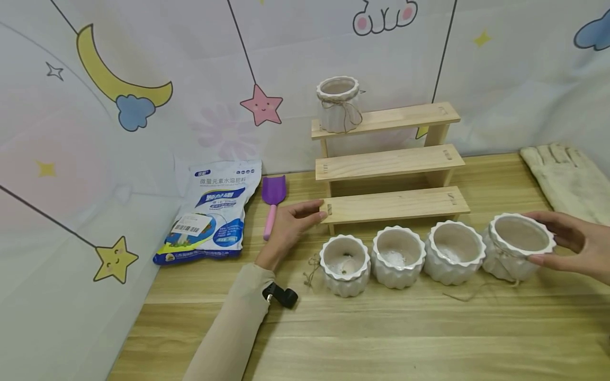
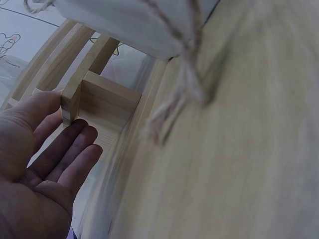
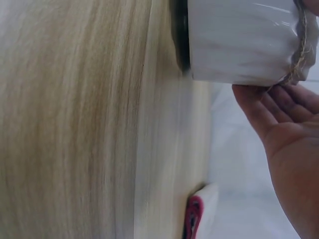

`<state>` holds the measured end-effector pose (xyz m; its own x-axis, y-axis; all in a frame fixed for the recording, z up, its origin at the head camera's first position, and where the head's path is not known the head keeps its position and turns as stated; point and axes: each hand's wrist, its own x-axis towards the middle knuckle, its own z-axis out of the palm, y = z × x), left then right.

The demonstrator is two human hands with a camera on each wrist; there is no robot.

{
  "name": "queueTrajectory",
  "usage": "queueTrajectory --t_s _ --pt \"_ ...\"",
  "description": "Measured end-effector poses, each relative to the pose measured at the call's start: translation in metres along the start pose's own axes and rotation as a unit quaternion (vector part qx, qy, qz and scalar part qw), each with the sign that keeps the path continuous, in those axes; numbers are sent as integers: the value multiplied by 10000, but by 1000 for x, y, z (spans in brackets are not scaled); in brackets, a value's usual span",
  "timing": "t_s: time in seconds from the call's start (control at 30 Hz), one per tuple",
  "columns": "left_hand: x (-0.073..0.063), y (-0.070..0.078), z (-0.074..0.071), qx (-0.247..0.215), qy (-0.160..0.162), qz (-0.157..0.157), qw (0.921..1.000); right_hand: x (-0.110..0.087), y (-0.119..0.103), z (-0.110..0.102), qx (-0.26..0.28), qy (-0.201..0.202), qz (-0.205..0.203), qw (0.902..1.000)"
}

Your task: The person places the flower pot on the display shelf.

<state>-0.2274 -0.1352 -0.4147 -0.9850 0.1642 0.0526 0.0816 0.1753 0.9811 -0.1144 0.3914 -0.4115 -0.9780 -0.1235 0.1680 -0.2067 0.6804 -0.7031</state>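
Note:
A three-tier wooden plant stand (image 1: pixel 395 207) stands against the back. My left hand (image 1: pixel 294 225) pinches the left end of its lowest board (image 2: pixel 75 94), thumb above and fingers below. On the right, my right hand (image 1: pixel 574 246) grips a white scalloped ceramic pot (image 1: pixel 512 254) by its right side; twine (image 3: pixel 300 50) circles its neck. I cannot tell whether this pot touches the table. To its left stand three similar pots in a row: one nearest (image 1: pixel 455 264), one in the middle (image 1: pixel 398 270) and one at the left (image 1: pixel 345 278). Another pot (image 1: pixel 339 114) sits on the top board.
A fertilizer bag (image 1: pixel 214 211) lies at the back left, with a purple toy-like shovel (image 1: pixel 274 198) beside it. White gloves (image 1: pixel 567 177) lie at the far right. A patterned cloth backdrop (image 1: pixel 305 53) hangs behind the wooden table (image 1: pixel 381 338).

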Motion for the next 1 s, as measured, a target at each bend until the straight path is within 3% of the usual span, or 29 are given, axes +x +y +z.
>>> queueTrajectory --t_s 0.5,0.73,0.87,1.0 --pt "-1 -1 0 -50 41 -59 10000 6 -6 -9 599 336 -229 9974" --pt "0 -2 -1 13 28 -31 10000 13 -15 -15 637 466 -176 9967" --pt "0 -2 0 23 7 -17 10000 18 -19 -20 1045 506 -394 9925" --pt "0 -1 0 0 -5 5 10000 23 -18 -24 1714 421 -643 9822"
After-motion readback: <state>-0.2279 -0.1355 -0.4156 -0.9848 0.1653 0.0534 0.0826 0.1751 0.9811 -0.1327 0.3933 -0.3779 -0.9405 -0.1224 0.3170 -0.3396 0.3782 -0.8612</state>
